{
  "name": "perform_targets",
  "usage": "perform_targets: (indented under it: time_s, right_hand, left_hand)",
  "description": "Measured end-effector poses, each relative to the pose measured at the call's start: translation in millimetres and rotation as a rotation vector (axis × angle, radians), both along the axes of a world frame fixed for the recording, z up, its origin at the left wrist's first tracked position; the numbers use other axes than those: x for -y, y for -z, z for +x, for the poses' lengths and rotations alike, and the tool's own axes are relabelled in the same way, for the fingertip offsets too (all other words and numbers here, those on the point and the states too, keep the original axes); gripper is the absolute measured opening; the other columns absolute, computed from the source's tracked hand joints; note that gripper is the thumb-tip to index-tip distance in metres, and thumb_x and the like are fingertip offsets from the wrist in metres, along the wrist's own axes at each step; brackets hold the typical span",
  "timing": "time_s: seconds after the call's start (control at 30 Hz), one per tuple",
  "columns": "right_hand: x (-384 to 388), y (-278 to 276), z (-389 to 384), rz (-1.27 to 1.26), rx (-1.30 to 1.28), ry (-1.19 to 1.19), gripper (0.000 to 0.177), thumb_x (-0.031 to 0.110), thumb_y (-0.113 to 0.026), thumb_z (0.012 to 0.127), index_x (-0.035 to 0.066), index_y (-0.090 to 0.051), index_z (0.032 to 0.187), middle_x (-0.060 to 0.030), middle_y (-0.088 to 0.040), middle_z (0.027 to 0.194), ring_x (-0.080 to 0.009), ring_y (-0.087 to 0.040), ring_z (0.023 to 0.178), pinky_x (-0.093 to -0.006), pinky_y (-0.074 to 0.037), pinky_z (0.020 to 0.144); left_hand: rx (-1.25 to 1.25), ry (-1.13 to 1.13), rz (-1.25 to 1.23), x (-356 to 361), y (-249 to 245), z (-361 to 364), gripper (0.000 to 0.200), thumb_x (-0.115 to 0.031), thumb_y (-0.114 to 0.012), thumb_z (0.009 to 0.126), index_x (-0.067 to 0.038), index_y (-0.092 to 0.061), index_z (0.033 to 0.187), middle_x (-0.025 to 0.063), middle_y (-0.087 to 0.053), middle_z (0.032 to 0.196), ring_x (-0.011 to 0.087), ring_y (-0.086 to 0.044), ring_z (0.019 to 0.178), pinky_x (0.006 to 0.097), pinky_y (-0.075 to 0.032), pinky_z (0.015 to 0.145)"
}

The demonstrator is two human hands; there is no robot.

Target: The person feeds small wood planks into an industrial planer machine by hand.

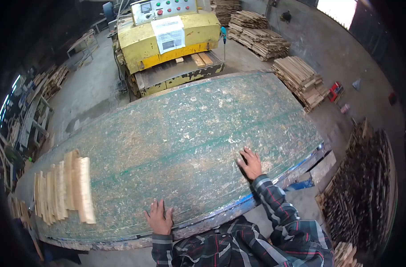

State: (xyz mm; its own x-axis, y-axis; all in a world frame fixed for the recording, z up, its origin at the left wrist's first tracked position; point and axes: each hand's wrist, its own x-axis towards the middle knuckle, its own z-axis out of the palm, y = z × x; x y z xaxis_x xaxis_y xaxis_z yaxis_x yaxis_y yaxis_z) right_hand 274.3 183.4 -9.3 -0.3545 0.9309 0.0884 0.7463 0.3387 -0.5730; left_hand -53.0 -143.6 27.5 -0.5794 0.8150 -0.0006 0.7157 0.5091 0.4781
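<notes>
My left hand (159, 217) rests on the near edge of a worn green table (176, 133), fingers spread and holding nothing. Farther right, my right hand (250, 163) lies over the same tabletop with its fingers apart, also holding nothing. To the left of my left hand, several pale wood strips (65, 189) lie side by side on the table, their ends uneven. Neither hand touches them.
Beyond the table stands a yellow machine (131, 42) with a button panel (165, 10) and wood pieces (202, 59) on its bed. Stacks of boards (300, 80) line the floor at right, near a large pile of dark wood sticks (361, 191).
</notes>
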Motion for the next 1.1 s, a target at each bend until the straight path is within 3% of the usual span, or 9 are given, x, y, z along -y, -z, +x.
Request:
perform_targets:
  time_s: [0.1, 0.17, 0.23, 0.33, 0.43, 0.47, 0.53, 0.77, 1.1]
  right_hand:
    - [54.6, -30.4, 39.9, -0.070, -0.255, 0.038, 0.035, 0.032, -0.061, 0.100, -0.001, -0.072, 0.101, -0.0182, -0.072, 0.107, -0.0345, -0.067, 0.100, -0.0440, -0.049, 0.092]
    - [116.9, -28.1, 65.7, 0.200, -0.291, 0.322, 0.034, 0.027, -0.062, 0.100, -0.005, -0.066, 0.087, -0.0168, -0.063, 0.079, -0.0316, -0.060, 0.071, -0.0413, -0.047, 0.067]
    - [174.5, 1.1, 94.1, 0.247, -0.366, 0.684, 0.038, 0.028, -0.061, 0.100, -0.005, -0.062, 0.082, -0.0128, -0.057, 0.069, -0.0272, -0.055, 0.066, -0.0401, -0.043, 0.064]
    - [263.1, 90.4, 150.3, -0.600, -0.576, 1.253, 0.035, 0.025, -0.055, 0.101, -0.003, -0.066, 0.084, -0.0104, -0.065, 0.079, -0.0251, -0.062, 0.077, -0.0401, -0.048, 0.071]
    - [335.8, 106.4, 141.2, -1.158, -0.250, 1.004, 0.035, 0.025, -0.052, 0.101, -0.002, -0.067, 0.085, -0.0107, -0.068, 0.083, -0.0272, -0.065, 0.081, -0.0421, -0.051, 0.075]
    - [352.1, 111.8, 132.8, -1.197, -0.226, 0.934, 0.035, 0.025, -0.052, 0.101, -0.001, -0.068, 0.085, -0.0109, -0.068, 0.082, -0.0275, -0.065, 0.081, -0.0422, -0.051, 0.075]
    - [369.9, 117.0, 125.2, -1.200, -0.227, 0.861, 0.034, 0.025, -0.052, 0.101, -0.001, -0.068, 0.085, -0.0112, -0.068, 0.082, -0.0280, -0.065, 0.081, -0.0425, -0.051, 0.075]
    - [344.9, 118.9, 133.7, -1.121, -0.278, 0.789, 0.034, 0.025, -0.053, 0.100, -0.001, -0.069, 0.085, -0.0125, -0.068, 0.081, -0.0299, -0.065, 0.081, -0.0435, -0.051, 0.076]
    - [325.3, 124.1, 156.3, -1.130, -0.239, 0.701, 0.033, 0.026, -0.055, 0.098, 0.000, -0.070, 0.084, -0.0142, -0.069, 0.079, -0.0327, -0.066, 0.080, -0.0449, -0.052, 0.078]
  left_hand:
    - [-0.153, -0.020, 0.150, 20.1, -19.4, -38.7, 0.070, -0.051, -0.058, 0.098, -0.011, -0.047, 0.154, 0.0256, -0.037, 0.161, 0.0437, -0.033, 0.149, 0.0624, -0.019, 0.120]
    - [-0.373, -0.134, 0.182, 33.2, -42.2, -75.8, 0.073, -0.053, -0.055, 0.100, -0.012, -0.041, 0.158, 0.0254, -0.032, 0.164, 0.0444, -0.029, 0.151, 0.0613, -0.019, 0.121]
    - [-0.522, -0.375, 0.074, 49.2, -22.1, -145.5, 0.079, -0.059, -0.049, 0.102, -0.013, -0.029, 0.163, 0.0264, -0.023, 0.167, 0.0444, -0.022, 0.154, 0.0612, -0.019, 0.122]
    - [-0.378, -0.557, 0.026, 41.3, -11.1, -226.9, 0.091, -0.071, -0.044, 0.098, -0.016, -0.018, 0.166, 0.0267, -0.016, 0.169, 0.0432, -0.016, 0.156, 0.0608, -0.013, 0.124]
    - [-0.163, -0.583, 0.082, -8.4, 19.7, -257.4, 0.101, -0.082, -0.042, 0.092, -0.020, -0.013, 0.167, 0.0254, -0.011, 0.170, 0.0426, -0.013, 0.157, 0.0668, -0.008, 0.122]
    - [-0.118, -0.498, 0.220, -20.2, 46.7, -263.8, 0.105, -0.086, -0.041, 0.089, -0.023, -0.013, 0.167, 0.0247, -0.010, 0.170, 0.0425, -0.012, 0.157, 0.0698, -0.005, 0.121]
    - [-0.214, -0.556, -0.493, -65.1, 13.3, -191.8, 0.109, -0.090, -0.042, 0.084, -0.023, -0.015, 0.166, 0.0250, -0.010, 0.170, 0.0449, -0.011, 0.157, 0.0744, -0.005, 0.118]
    - [-0.366, -0.299, -0.217, -68.4, 27.5, -133.0, 0.099, -0.078, -0.044, 0.092, -0.006, -0.033, 0.160, 0.0241, -0.026, 0.167, 0.0390, -0.018, 0.157, 0.0690, -0.002, 0.121]
    - [-0.207, -0.018, 0.089, -69.9, 33.8, -70.5, 0.076, -0.060, -0.058, 0.095, -0.014, -0.044, 0.154, 0.0251, -0.035, 0.161, 0.0424, -0.032, 0.150, 0.0634, -0.016, 0.121]
